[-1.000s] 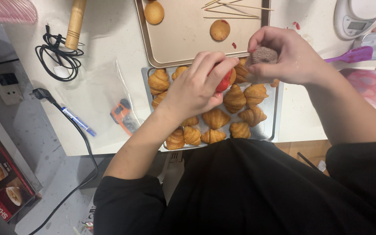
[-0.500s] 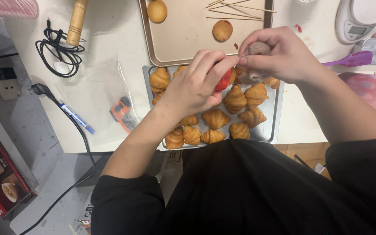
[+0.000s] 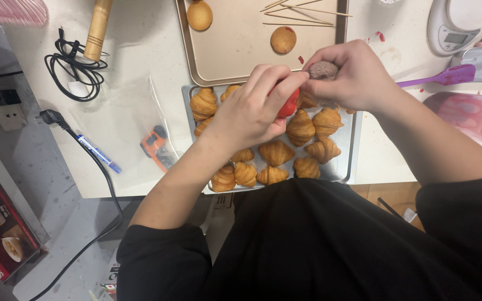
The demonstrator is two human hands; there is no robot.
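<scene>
My left hand [image 3: 252,108] is curled around a small red object [image 3: 289,106], its fingertips reaching toward the right hand. My right hand [image 3: 355,75] pinches a brownish-pink lump [image 3: 323,70] between fingers and thumb. Both hands hover over a silver tray [image 3: 346,161] filled with several small golden croissants [image 3: 299,127]. The two hands touch at the fingertips.
A gold baking tray [image 3: 235,50] behind holds two round buns [image 3: 283,39] and several wooden skewers [image 3: 299,14]. A rolling pin [image 3: 97,29], black cable [image 3: 68,64], plastic bag with an orange item [image 3: 154,146], blue pen [image 3: 99,154], purple spatula [image 3: 444,76], scale [image 3: 458,25] and pink bowl [image 3: 475,117] lie around.
My hands have drawn slightly closer together, with the right hand bringing the lump nearer the left fingertips. The camera view shifted a little.
</scene>
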